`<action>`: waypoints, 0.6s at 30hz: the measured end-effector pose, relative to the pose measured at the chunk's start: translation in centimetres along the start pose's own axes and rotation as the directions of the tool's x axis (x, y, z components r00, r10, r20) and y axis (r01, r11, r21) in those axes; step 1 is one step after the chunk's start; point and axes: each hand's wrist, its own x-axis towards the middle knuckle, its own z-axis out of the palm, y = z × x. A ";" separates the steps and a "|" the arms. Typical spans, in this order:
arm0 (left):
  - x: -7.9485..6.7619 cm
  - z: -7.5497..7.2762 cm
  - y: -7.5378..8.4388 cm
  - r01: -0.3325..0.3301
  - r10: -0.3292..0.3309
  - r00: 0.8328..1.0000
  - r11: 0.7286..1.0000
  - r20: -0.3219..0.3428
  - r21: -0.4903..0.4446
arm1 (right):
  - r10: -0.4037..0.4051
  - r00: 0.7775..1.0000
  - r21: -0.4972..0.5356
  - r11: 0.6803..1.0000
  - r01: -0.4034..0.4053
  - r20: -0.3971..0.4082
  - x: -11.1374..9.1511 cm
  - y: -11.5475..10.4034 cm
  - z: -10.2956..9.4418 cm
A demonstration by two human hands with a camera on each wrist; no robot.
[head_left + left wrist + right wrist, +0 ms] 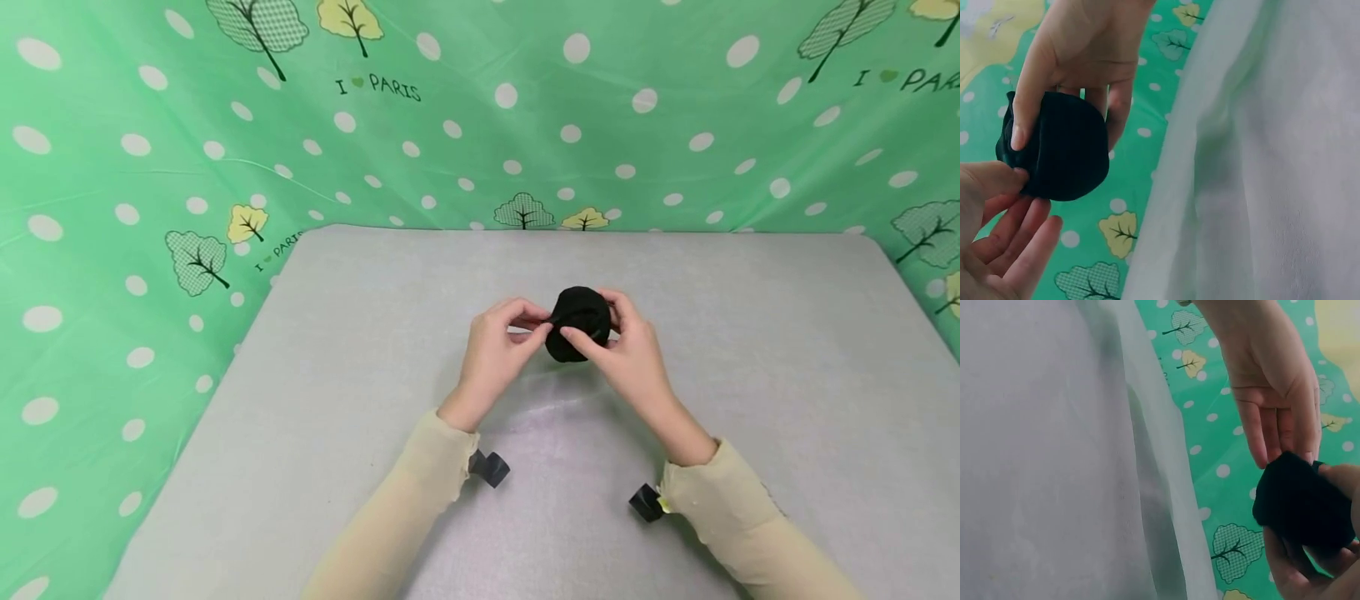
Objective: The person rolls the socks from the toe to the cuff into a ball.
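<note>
A rounded black fabric bundle (576,310), with folds on the side toward me, is held above the table in both hands. My left hand (497,340) pinches its left edge between thumb and fingertips. On the other side my right hand (634,350) grips the bundle, thumb (581,340) on the folded face and fingers behind it. The left wrist view shows the smooth outer side of the black bundle (1075,150). In the right wrist view the bundle (1304,503) looks very dark, so its folds cannot be made out.
A grey table (315,400) lies beneath the hands. Green dotted cloth (465,108) with printed trees hangs behind and beside it. Black pieces (491,468) stick out from both cuffs of the cream sleeves (408,492).
</note>
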 end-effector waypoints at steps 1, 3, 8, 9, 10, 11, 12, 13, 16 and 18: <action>0.0 0.0 0.0 -0.015 0.015 1.000 1.000 -0.005 0.018 | 0.007 1.000 -0.023 1.000 -0.007 -0.009 0.0 0.0 0.0; -0.1 0.1 0.1 -0.039 0.039 0.999 0.999 -0.009 0.026 | 0.025 0.999 -0.058 0.998 -0.026 -0.021 0.1 0.0 0.1; -0.3 -0.2 0.3 -0.074 0.077 0.996 0.993 0.034 -0.093 | 0.041 0.999 -0.088 0.995 -0.043 -0.024 0.8 0.2 0.1; -0.4 -0.3 0.3 -0.075 0.082 0.995 0.990 0.051 -0.119 | 0.037 0.999 -0.087 0.995 -0.039 -0.023 0.9 0.3 0.1; -0.4 -0.4 0.3 -0.074 0.085 0.994 0.988 0.074 -0.139 | 0.029 0.999 -0.087 0.996 -0.031 -0.020 1.0 0.4 0.1; -0.5 -0.5 0.3 -0.069 0.085 0.991 0.987 0.102 -0.147 | 0.023 1.000 -0.086 0.996 -0.024 -0.010 1.1 0.5 0.2; -0.5 -0.6 0.3 -0.063 0.082 0.988 0.988 0.132 -0.144 | 0.018 1.000 -0.085 0.996 -0.018 0.002 1.1 0.6 0.2; -0.5 -0.6 0.3 -0.055 0.076 0.985 0.989 0.157 -0.134 | 0.010 1.000 -0.081 0.997 -0.009 0.013 1.1 0.6 0.2; -0.4 -0.8 0.0 -0.017 0.040 0.981 0.993 0.189 -0.121 | -0.004 0.999 -0.038 0.999 0.006 0.049 1.0 0.6 0.2; -0.2 -1.0 -0.3 0.026 0.005 0.980 0.988 0.197 -0.154 | -0.009 0.998 0.009 1.000 0.008 0.061 0.9 0.6 0.2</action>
